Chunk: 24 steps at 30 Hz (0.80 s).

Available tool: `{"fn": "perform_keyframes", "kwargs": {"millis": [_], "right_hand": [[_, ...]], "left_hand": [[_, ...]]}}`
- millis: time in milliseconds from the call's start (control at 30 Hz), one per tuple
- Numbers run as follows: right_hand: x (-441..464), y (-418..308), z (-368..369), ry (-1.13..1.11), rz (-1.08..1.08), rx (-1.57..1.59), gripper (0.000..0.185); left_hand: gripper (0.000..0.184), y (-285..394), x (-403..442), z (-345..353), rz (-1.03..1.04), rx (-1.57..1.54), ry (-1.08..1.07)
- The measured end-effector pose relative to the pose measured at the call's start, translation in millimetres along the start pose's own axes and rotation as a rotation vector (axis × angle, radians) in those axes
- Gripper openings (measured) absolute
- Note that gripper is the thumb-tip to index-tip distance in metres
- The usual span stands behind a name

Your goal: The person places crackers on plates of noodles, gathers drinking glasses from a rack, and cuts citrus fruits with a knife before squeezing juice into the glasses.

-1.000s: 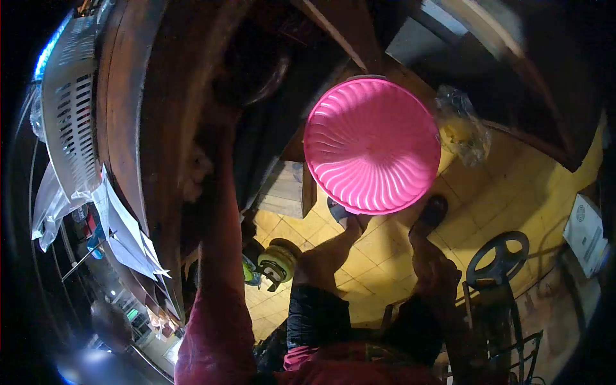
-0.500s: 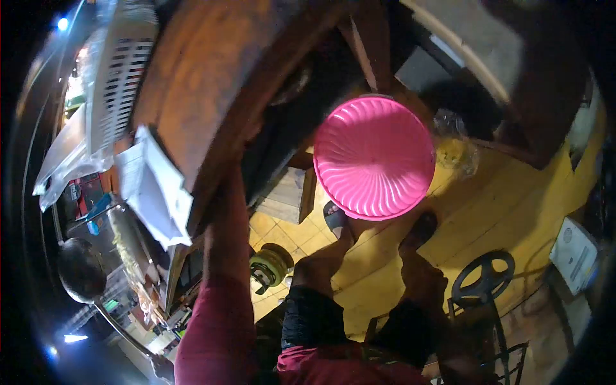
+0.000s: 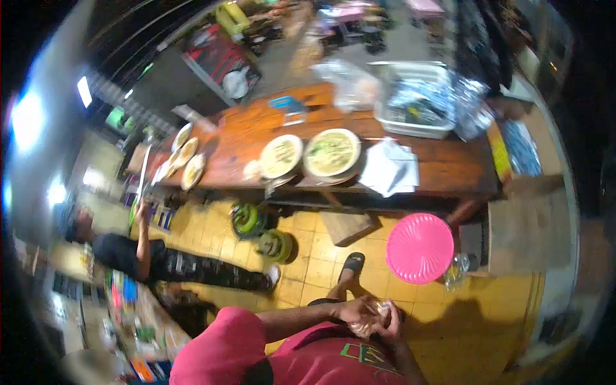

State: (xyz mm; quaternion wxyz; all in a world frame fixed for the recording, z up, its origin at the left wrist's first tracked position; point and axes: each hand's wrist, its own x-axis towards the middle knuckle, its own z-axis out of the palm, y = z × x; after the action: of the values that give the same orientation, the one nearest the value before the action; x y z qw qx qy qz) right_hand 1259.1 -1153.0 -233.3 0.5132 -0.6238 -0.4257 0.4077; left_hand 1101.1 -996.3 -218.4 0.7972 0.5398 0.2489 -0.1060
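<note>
Close to my shirt, my left hand (image 3: 355, 310) and my right hand (image 3: 389, 326) are together. Both have curled fingers around a small pale, crumpled-looking thing (image 3: 363, 329), too blurred to name. Beyond them and to the right is a round pink lid or tub (image 3: 420, 248) with swirled ridges, apart from both hands. A clear plastic bag or container (image 3: 457, 269) lies beside it.
A wooden counter (image 3: 449, 163) runs across ahead, bearing two bowls of food (image 3: 332, 153), white papers (image 3: 389, 168), a white basket (image 3: 417, 131) and several plates. Green gas cylinders (image 3: 276, 246) and a wooden block (image 3: 346, 226) are on the floor. A co-worker (image 3: 173, 260) stands at left.
My view has swung up and back, bringing the counter top and co-worker into sight. My left arm, earlier reaching toward the counter, is now drawn in, with both hands together at my body.
</note>
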Motion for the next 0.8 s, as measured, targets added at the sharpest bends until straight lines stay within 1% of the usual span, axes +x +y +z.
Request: {"fn": "perform_keyframes", "kwargs": {"millis": [33,67,100,133,167,200,233,267,300,367,400,433,500,533,600,633,700,733,767,800], "right_hand": [[-6,-9,1,-0.160,0.051,0.223,0.065],[-11,-30,-2,-0.271,0.122,0.331,0.050],[-10,-52,-12,-0.442,0.085,0.219,0.049],[-13,-71,-15,-0.499,0.147,0.306,0.052],[-17,-87,-17,-0.548,0.219,0.384,0.055],[-20,-105,-14,-0.567,0.224,0.418,0.059],[-23,-128,-9,-0.619,0.288,0.585,0.059],[-22,-158,1,-0.629,0.314,0.519,0.057],[-22,-182,10,-0.637,0.342,0.455,0.055],[-5,-183,36,-0.715,0.173,0.087,0.050],[4,-192,49,-0.684,0.222,0.139,0.044],[12,-196,68,-0.568,0.250,0.264,0.046],[28,-232,105,-0.497,0.354,0.491,0.045],[33,-244,122,-0.512,0.345,0.473,0.045],[38,-264,160,-0.787,0.473,0.686,0.051],[37,-273,183,-0.791,0.479,0.678,0.051],[23,-282,226,-1.170,0.491,0.538,0.057],[21,-276,252,-1.329,0.421,0.422,0.061],[10,-291,277,-1.329,0.436,0.420,0.061],[-5,-313,302,-1.424,0.360,0.275,0.062]], "left_hand": [[0.045,10,-22,15,-0.010,0.234,0.040],[0.036,46,-49,32,-0.041,0.292,-0.006],[0.030,71,-70,43,-0.064,0.353,-0.053],[0.026,67,-78,49,0.023,0.213,-0.158],[0.025,48,-89,61,0.051,0.041,-0.043],[0.025,48,-106,64,0.151,-0.043,-0.021],[0.026,47,-126,66,0.252,-0.124,-0.002],[0.030,46,-143,64,0.248,-0.070,0.002],[0.030,42,-160,67,0.287,-0.078,0.027],[0.036,55,-209,74,0.316,-0.014,0.206],[0.045,59,-230,79,0.390,-0.040,0.347],[0.045,50,-251,80,0.415,-0.043,0.356],[0.051,22,-296,79,0.386,-0.366,0.652],[0.051,9,-324,82,0.408,-0.372,0.660],[0.061,-15,-383,92,0.548,-0.664,0.728],[0.061,-26,-409,97,0.552,-0.674,0.730],[0.075,-55,-459,107,0.633,-0.807,0.837],[0.076,-72,-483,105,0.636,-0.838,0.869],[0.076,-84,-507,101,0.631,-0.852,0.868],[0.075,-94,-529,95,0.673,-0.855,0.916]]}}
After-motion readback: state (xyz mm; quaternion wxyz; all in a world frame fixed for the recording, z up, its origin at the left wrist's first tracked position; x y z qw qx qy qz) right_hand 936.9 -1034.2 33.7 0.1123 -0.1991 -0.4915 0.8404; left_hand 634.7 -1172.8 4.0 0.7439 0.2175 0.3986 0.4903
